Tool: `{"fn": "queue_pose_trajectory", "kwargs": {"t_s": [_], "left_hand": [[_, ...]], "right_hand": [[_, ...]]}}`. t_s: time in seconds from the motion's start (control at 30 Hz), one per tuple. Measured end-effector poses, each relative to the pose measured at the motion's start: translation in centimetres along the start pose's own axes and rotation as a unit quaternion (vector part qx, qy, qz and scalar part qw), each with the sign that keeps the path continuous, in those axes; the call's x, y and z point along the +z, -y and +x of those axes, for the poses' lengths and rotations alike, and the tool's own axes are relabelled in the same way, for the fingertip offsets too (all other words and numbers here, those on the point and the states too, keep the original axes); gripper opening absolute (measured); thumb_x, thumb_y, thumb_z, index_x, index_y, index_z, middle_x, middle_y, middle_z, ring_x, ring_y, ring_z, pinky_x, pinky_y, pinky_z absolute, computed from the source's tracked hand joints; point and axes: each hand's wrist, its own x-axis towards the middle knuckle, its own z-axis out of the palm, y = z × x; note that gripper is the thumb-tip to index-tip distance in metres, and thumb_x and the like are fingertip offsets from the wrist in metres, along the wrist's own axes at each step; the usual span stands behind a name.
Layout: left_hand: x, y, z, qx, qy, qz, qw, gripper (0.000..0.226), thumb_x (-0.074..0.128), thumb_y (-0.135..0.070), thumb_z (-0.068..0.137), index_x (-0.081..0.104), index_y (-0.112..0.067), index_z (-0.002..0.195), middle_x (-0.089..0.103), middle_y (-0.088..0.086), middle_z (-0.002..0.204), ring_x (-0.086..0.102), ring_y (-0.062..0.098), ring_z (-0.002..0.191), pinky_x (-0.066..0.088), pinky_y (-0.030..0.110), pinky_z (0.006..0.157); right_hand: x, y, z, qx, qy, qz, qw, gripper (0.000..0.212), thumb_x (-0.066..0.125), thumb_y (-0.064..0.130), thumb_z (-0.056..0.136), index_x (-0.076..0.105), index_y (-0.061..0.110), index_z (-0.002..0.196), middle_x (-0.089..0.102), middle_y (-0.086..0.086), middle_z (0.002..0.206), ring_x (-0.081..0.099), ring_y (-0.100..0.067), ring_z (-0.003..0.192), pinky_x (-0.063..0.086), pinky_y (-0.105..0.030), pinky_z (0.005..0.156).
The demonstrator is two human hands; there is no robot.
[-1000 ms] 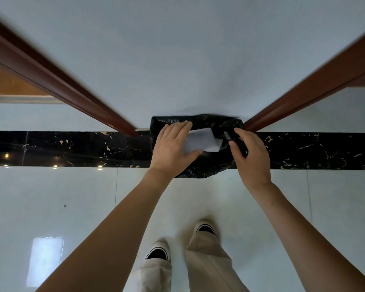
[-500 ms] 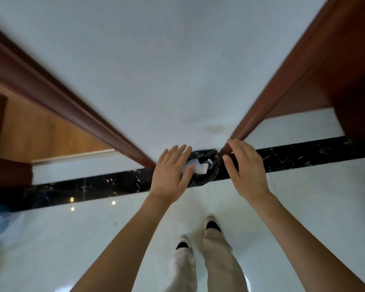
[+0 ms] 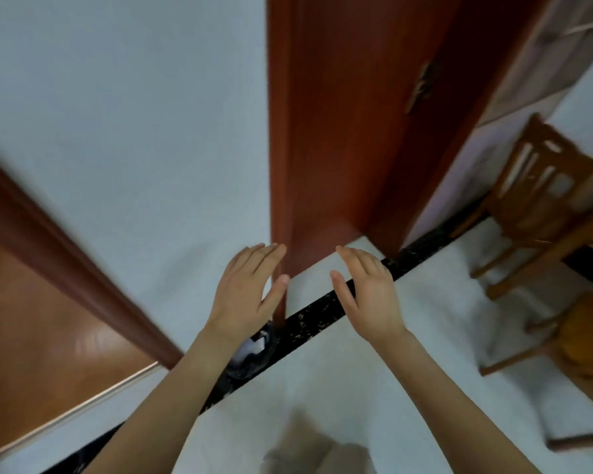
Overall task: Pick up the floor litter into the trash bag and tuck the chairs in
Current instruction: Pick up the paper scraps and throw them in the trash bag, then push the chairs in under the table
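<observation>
Head view looks down on both hands held out over the floor, and neither holds anything. The left hand [image 3: 247, 292] is flat with fingers straight and together, thumb apart. The right hand [image 3: 368, 295] is likewise spread and relaxed, palm down. They hover near each other without touching, in front of the foot of a red-brown door frame [image 3: 322, 148].

The trash bag [image 3: 258, 367] sits on the floor just below the left wrist, against the black marble strip [image 3: 312, 314], partly hidden by the forearm. White crumpled litter [image 3: 251, 347] shows in its open mouth. The bag looks like thin, glossy black plastic: light, limp and a little slippery, likely to sag shut if let go. I judge it best taken by pinching the gathered rim rather than the body, so the paper stays inside.

Two wooden chairs stand at the right edge, blurred. One chair [image 3: 541, 179] is farther off, beside the wall; the nearer chair [image 3: 582, 347] shows only its seat and legs. They look rigid and moderately heavy, probably sliding easily on the smooth white tile floor [image 3: 374, 388]. The top rail of the backrest seems the natural place to grasp and push. Whether a table stands behind them cannot be told.
</observation>
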Motion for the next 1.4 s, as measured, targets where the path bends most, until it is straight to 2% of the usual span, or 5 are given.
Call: {"fn": "queue_pose_trajectory", "kwargs": {"t_s": [0.2,0.57,0.7,0.97,1.4], "left_hand": [[0.5,-8.1,1.1,0.056,-0.005,-0.064,0.996,0.05,0.034,-0.042,0.098,0.052,-0.014,0.136,0.056,0.001,0.135,0.047,0.02,0.126,0.036,0.04,0.107],[9.6,-22.9,-9.9,0.168,0.18,-0.116,0.962,0.06,0.027,-0.054,0.095,0.054,-0.017,0.135,0.057,-0.004,0.133,0.048,0.013,0.124,0.035,0.03,0.106],[10.7,-28.3,-13.8,0.192,0.209,-0.139,0.949,0.058,0.027,-0.052,0.095,0.052,-0.018,0.135,0.055,-0.007,0.135,0.045,0.009,0.125,0.028,0.023,0.106],[11.9,-36.6,-18.2,0.253,0.237,-0.158,0.924,0.058,0.027,-0.053,0.095,0.053,-0.018,0.135,0.056,-0.007,0.133,0.046,0.011,0.125,0.035,0.031,0.106],[13.8,-46.0,-17.5,0.351,0.245,-0.171,0.887,0.055,0.031,-0.049,0.095,0.055,-0.016,0.132,0.059,-0.002,0.13,0.051,0.016,0.121,0.036,0.031,0.101]], "right_hand": [[-9.0,-2.8,-8.6,0.107,-0.074,-0.067,0.989,0.053,0.032,0.049,0.101,0.049,0.018,0.14,0.054,0.001,0.139,0.044,-0.02,0.131,0.033,-0.035,0.108],[-14.7,-7.2,-33.7,0.349,-0.108,-0.118,0.923,0.059,0.026,0.054,0.098,0.053,0.019,0.137,0.059,0.002,0.134,0.05,-0.02,0.126,0.042,-0.039,0.103],[-17.1,-6.9,-40.8,0.383,-0.129,-0.128,0.906,0.057,0.028,0.052,0.098,0.056,0.017,0.134,0.061,0.001,0.131,0.054,-0.021,0.123,0.044,-0.04,0.101],[-20.5,-5.5,-50.5,0.439,-0.175,-0.141,0.87,0.059,0.028,0.052,0.097,0.055,0.015,0.134,0.061,-0.001,0.13,0.052,-0.024,0.123,0.043,-0.04,0.1],[-24.3,-6.9,-55.8,0.484,-0.243,-0.159,0.825,0.055,0.031,0.049,0.099,0.055,0.014,0.135,0.06,-0.001,0.131,0.052,-0.022,0.123,0.043,-0.04,0.102]]}}
